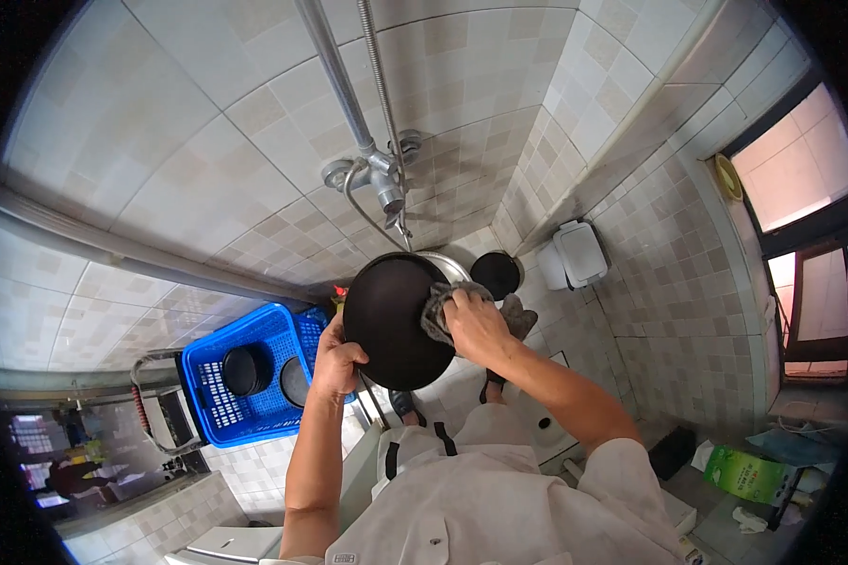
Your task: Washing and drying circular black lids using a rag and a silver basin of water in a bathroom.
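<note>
While left hand (337, 358) grips black pan (396, 325) by its rim, right hand (478, 328) clutches grey cloth (436, 313) against it.
Pan right of blue basket (254, 427); apparently wiping; next stroke calls for steady rim.

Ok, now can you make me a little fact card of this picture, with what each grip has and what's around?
Left grip: holds the black round pan by its left edge
Right grip: holds a grey cloth against the pan's right side
Left side: blue basket with dark round things inside
Ahead: metal shower tap on a tiled wall
Right side: white bin
</note>
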The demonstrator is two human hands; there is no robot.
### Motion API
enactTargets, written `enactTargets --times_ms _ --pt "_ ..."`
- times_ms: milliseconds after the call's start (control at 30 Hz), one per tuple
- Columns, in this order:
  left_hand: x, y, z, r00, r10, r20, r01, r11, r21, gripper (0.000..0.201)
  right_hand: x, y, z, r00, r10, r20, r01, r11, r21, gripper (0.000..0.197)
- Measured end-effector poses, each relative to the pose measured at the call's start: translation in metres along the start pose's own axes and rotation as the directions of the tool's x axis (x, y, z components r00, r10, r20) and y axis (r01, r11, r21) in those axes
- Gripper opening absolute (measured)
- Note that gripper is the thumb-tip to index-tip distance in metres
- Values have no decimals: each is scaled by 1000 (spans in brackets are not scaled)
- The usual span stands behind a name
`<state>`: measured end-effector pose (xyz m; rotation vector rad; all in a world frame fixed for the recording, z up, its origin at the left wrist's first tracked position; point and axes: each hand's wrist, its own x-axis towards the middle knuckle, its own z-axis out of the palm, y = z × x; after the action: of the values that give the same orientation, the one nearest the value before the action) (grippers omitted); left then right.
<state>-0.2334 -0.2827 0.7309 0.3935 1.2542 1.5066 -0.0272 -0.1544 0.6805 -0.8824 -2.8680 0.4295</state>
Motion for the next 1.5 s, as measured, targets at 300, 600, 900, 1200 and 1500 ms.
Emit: enactTargets --times_ms 300,600,900,1200,1500 --pt "-2 -24 8 994 -87 60 85 996 37 80 33 -20 -18 948 -167 -271 220 959 179 32" --pt "-7 -29 6 995 8 -95 -15 997 -74 82 5 2 0 980 96 174 -104 994 37 23" --pt "-6 -36 -3 979 60 -196 -85 988 -125 75 -3 -28 -9 867 -94 489 -48 962 270 25" --pt "-18 -45 1 999 -38 -23 37 998 -56 82 41 -30 -11 968 252 4 -243 930 274 24" --pt "-3 -41 -18 965 -233 117 259 813 -522 58 19 -78 -9 947 -307 -94 311 802 510 23"
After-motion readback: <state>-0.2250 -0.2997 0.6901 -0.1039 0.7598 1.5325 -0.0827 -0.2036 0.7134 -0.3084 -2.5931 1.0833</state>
